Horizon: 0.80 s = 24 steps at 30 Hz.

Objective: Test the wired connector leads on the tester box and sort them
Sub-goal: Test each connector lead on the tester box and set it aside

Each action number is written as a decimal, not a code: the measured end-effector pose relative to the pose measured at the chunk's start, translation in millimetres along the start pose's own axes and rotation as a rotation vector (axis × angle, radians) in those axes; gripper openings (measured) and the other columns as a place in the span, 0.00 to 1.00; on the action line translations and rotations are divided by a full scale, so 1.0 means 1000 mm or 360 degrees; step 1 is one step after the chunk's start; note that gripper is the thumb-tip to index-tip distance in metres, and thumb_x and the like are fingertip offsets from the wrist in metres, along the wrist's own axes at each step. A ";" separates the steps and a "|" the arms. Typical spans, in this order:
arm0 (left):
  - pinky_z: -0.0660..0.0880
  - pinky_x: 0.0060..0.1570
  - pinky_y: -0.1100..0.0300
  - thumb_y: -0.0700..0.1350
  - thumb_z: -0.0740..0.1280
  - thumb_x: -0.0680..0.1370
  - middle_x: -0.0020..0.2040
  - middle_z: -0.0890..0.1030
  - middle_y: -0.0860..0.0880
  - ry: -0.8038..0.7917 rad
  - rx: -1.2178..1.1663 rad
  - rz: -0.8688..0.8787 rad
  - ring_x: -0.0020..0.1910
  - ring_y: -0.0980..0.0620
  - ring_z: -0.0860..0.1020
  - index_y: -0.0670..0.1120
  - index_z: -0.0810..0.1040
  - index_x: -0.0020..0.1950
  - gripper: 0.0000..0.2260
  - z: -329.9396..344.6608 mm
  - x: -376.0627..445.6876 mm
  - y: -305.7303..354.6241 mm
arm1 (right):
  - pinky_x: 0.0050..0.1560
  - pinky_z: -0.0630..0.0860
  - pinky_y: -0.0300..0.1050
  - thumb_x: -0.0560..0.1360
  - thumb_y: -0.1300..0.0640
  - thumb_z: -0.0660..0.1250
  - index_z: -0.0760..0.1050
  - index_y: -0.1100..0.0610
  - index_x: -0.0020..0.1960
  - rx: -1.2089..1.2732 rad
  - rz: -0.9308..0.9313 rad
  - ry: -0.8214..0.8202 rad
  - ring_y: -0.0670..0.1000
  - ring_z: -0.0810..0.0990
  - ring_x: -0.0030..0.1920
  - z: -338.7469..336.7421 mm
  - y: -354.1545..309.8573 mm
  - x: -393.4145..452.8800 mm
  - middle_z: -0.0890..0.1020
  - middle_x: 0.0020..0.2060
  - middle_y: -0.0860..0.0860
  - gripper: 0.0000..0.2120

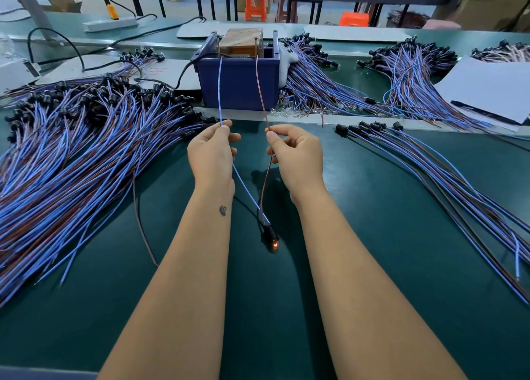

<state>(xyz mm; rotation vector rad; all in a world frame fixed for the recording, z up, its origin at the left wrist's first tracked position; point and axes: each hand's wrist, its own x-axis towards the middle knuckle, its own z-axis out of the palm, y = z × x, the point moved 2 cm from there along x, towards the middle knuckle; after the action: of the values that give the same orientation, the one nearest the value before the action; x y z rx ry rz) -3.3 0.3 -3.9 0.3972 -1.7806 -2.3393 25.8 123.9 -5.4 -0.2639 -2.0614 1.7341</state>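
Observation:
My left hand point(212, 151) pinches the blue wire point(220, 93) of one lead. My right hand point(295, 156) pinches the brown wire point(260, 93) of the same lead. Both wires run up to the tester box point(241, 45), which sits in a dark blue bin point(238, 84); their tips touch its metal posts. The lead's black connector point(271, 235) hangs low between my forearms, just above the green mat, and a small orange lamp glows in it.
A big heap of blue and brown leads point(71, 150) covers the mat at left. A smaller row of leads point(430, 173) lies at right. More heaps point(324, 84) and a white sheet point(487, 90) lie behind. A loose brown wire point(140, 222) lies near my left forearm.

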 end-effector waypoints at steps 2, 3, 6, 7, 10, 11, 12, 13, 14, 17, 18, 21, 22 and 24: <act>0.71 0.28 0.68 0.41 0.63 0.80 0.35 0.81 0.52 -0.0003 0.0016 0.0000 0.25 0.59 0.71 0.47 0.82 0.49 0.08 0.000 0.001 0.000 | 0.49 0.80 0.58 0.77 0.58 0.68 0.81 0.50 0.47 -0.0006 -0.0002 -0.0002 0.47 0.78 0.35 0.000 0.000 0.000 0.79 0.30 0.48 0.05; 0.71 0.28 0.68 0.40 0.63 0.80 0.35 0.81 0.52 -0.0004 0.0022 0.0000 0.26 0.58 0.71 0.46 0.82 0.49 0.08 -0.001 0.001 0.000 | 0.49 0.80 0.58 0.77 0.58 0.68 0.81 0.50 0.47 -0.0007 -0.0002 -0.0004 0.47 0.78 0.36 0.000 0.000 0.000 0.79 0.30 0.48 0.05; 0.70 0.28 0.68 0.40 0.63 0.80 0.35 0.81 0.52 -0.0004 0.0023 -0.0001 0.25 0.58 0.71 0.46 0.82 0.50 0.08 0.000 0.001 0.000 | 0.49 0.80 0.58 0.77 0.58 0.68 0.81 0.50 0.46 -0.0007 -0.0003 -0.0007 0.47 0.78 0.36 0.000 -0.001 -0.001 0.79 0.30 0.48 0.05; 0.70 0.28 0.68 0.40 0.63 0.80 0.35 0.81 0.52 0.0000 0.0022 -0.0002 0.25 0.59 0.71 0.46 0.82 0.49 0.08 0.000 0.001 -0.001 | 0.49 0.80 0.58 0.77 0.58 0.68 0.81 0.50 0.46 -0.0009 -0.0006 -0.0008 0.47 0.78 0.36 0.000 -0.001 -0.001 0.80 0.30 0.48 0.05; 0.71 0.28 0.68 0.40 0.63 0.80 0.36 0.81 0.52 0.0010 -0.0002 -0.0008 0.26 0.59 0.71 0.47 0.82 0.49 0.08 -0.001 0.001 -0.001 | 0.49 0.80 0.58 0.77 0.58 0.68 0.81 0.50 0.47 -0.0019 -0.0010 -0.0010 0.47 0.78 0.36 0.000 0.000 -0.001 0.80 0.30 0.48 0.05; 0.71 0.28 0.68 0.40 0.63 0.80 0.36 0.81 0.52 0.0013 -0.0014 -0.0014 0.26 0.59 0.71 0.47 0.82 0.49 0.08 -0.001 0.001 -0.001 | 0.49 0.80 0.58 0.77 0.58 0.68 0.81 0.49 0.47 -0.0024 -0.0012 -0.0008 0.47 0.79 0.36 0.000 0.000 -0.001 0.80 0.30 0.48 0.05; 0.71 0.28 0.68 0.40 0.63 0.80 0.36 0.81 0.52 0.0018 -0.0023 -0.0017 0.26 0.58 0.71 0.47 0.82 0.49 0.08 -0.002 0.001 -0.001 | 0.49 0.80 0.58 0.77 0.58 0.68 0.80 0.49 0.46 -0.0027 -0.0014 -0.0007 0.47 0.79 0.36 0.000 0.000 -0.001 0.80 0.30 0.47 0.05; 0.71 0.28 0.68 0.40 0.63 0.80 0.35 0.81 0.52 0.0023 -0.0031 -0.0018 0.26 0.58 0.71 0.48 0.82 0.48 0.08 -0.001 0.001 -0.001 | 0.49 0.80 0.58 0.77 0.58 0.67 0.80 0.48 0.46 -0.0030 -0.0015 -0.0010 0.48 0.79 0.37 0.000 0.000 -0.001 0.80 0.30 0.48 0.06; 0.71 0.29 0.67 0.40 0.63 0.80 0.35 0.81 0.52 0.0031 -0.0043 -0.0018 0.26 0.58 0.71 0.48 0.82 0.48 0.08 -0.001 0.002 -0.001 | 0.49 0.80 0.59 0.77 0.58 0.67 0.80 0.48 0.46 -0.0031 -0.0014 -0.0016 0.49 0.79 0.37 0.000 -0.001 -0.001 0.80 0.31 0.48 0.06; 0.71 0.29 0.67 0.40 0.63 0.80 0.35 0.80 0.51 0.0050 -0.0088 -0.0022 0.27 0.57 0.71 0.47 0.82 0.48 0.08 -0.001 0.003 -0.001 | 0.49 0.79 0.61 0.77 0.58 0.68 0.80 0.49 0.45 -0.0029 -0.0005 -0.0024 0.52 0.79 0.38 0.001 0.000 0.000 0.80 0.31 0.50 0.06; 0.71 0.30 0.67 0.40 0.63 0.80 0.35 0.80 0.51 0.0049 -0.0096 -0.0023 0.27 0.57 0.71 0.47 0.82 0.48 0.08 -0.002 0.003 -0.001 | 0.49 0.79 0.61 0.77 0.58 0.68 0.80 0.48 0.45 -0.0038 -0.0005 -0.0025 0.54 0.80 0.39 0.001 0.000 -0.001 0.80 0.31 0.50 0.06; 0.71 0.29 0.67 0.39 0.63 0.79 0.35 0.80 0.51 0.0042 -0.0105 -0.0029 0.27 0.57 0.71 0.48 0.82 0.47 0.09 -0.001 0.003 -0.001 | 0.49 0.79 0.60 0.77 0.58 0.67 0.80 0.48 0.46 -0.0065 -0.0010 -0.0031 0.56 0.82 0.42 0.001 0.000 -0.001 0.80 0.32 0.50 0.06; 0.70 0.29 0.67 0.39 0.63 0.79 0.34 0.80 0.51 0.0041 -0.0104 -0.0031 0.26 0.57 0.71 0.48 0.82 0.47 0.09 -0.001 0.003 -0.001 | 0.49 0.79 0.60 0.77 0.58 0.67 0.80 0.48 0.46 -0.0070 -0.0011 -0.0032 0.55 0.82 0.42 0.001 -0.001 0.000 0.80 0.32 0.50 0.06; 0.70 0.29 0.67 0.39 0.63 0.79 0.35 0.80 0.51 0.0040 -0.0101 -0.0036 0.26 0.57 0.71 0.48 0.82 0.46 0.09 -0.001 0.003 -0.001 | 0.49 0.79 0.60 0.77 0.58 0.67 0.80 0.48 0.45 -0.0078 -0.0009 -0.0031 0.54 0.81 0.40 0.000 -0.001 0.000 0.80 0.32 0.50 0.06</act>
<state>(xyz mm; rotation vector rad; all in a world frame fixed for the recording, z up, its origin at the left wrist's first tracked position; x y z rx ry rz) -6.0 -1.2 -5.2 0.4369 -1.6945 -2.3885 25.7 123.6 -4.5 -0.2570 -2.1186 1.6904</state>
